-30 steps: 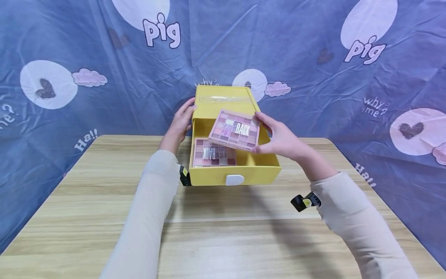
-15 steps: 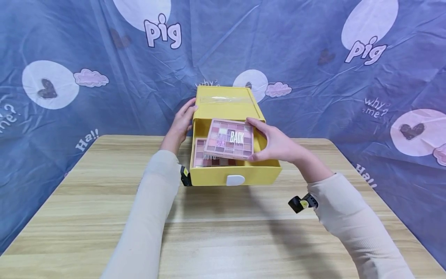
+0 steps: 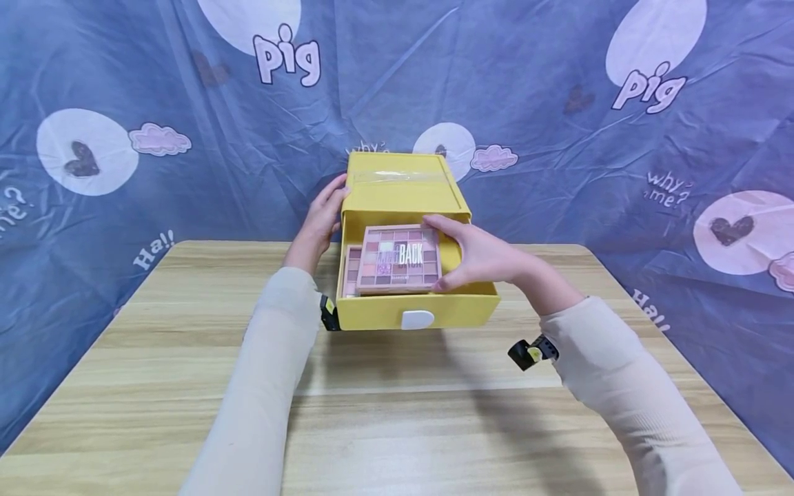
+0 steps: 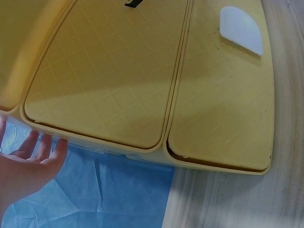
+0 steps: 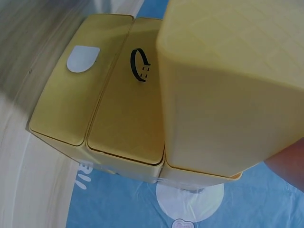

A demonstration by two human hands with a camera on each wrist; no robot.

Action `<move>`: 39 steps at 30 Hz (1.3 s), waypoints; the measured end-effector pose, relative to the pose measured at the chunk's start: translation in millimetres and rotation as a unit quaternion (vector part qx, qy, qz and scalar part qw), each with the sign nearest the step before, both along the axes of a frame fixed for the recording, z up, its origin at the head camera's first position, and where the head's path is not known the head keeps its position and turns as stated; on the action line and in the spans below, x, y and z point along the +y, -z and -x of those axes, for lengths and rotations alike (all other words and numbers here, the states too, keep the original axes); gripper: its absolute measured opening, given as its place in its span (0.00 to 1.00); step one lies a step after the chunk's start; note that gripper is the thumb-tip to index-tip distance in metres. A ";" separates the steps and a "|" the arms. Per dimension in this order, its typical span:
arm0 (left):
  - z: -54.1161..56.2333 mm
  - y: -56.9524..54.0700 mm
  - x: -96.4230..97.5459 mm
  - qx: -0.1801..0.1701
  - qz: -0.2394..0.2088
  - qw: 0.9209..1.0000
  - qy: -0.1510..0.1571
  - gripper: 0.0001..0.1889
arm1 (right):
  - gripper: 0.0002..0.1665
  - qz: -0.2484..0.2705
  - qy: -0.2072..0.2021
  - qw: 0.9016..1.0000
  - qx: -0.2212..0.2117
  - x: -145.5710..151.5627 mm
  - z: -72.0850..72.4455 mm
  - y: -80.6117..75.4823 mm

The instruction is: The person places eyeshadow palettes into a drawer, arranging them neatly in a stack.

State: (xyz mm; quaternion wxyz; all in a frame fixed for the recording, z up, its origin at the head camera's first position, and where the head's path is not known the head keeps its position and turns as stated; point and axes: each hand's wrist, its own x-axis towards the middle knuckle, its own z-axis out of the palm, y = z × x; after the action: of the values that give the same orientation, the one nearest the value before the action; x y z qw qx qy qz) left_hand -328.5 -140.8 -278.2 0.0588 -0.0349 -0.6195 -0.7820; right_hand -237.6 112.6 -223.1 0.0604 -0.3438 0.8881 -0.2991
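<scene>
My right hand (image 3: 480, 253) pinches the right edge of a pink eyeshadow palette (image 3: 400, 258), thumb at the near corner and fingers at the far one. The palette lies inside the pulled-out top drawer (image 3: 372, 315) of a yellow drawer cabinet (image 3: 406, 193), overlapping a second palette (image 3: 351, 269) whose left strip shows. My left hand (image 3: 319, 219) rests against the cabinet's left side, its fingers touching the wall near the top. In the left wrist view, the left hand's fingertips (image 4: 59, 148) meet the cabinet's side edge. The drawer mostly hides the right hand in the right wrist view.
The drawer front carries a white tab (image 3: 418, 319). Below it, a middle drawer has a black strap handle (image 5: 134, 64) and the lowest drawer a white tab (image 5: 83, 58). A wooden table (image 3: 397, 427) bears the cabinet. A blue printed cloth (image 3: 186, 83) hangs behind.
My right hand has lowered the palette leftward and toward me, down into the drawer, covering more of the other palette. The left hand has stayed on the cabinet's side.
</scene>
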 end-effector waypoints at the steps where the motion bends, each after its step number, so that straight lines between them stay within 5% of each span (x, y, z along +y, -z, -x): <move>1: -0.1 0.1 -0.1 -0.001 0.001 1.000 -0.001 0.24 | 0.57 -0.004 -0.003 1.000 0.000 -0.9 0.0 -0.2; 39: 0.7 0.0 -0.7 0.000 0.004 1.000 0.004 0.24 | 0.54 -0.102 -0.092 0.990 0.018 -20.3 3.6 7.0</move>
State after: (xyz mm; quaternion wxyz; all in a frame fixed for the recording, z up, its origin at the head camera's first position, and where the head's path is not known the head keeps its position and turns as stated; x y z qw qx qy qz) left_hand -329.2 -141.4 -278.2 0.0554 -0.0373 -0.6227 -0.7796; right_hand -241.2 92.3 -230.1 0.1059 -0.4213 0.8795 -0.1942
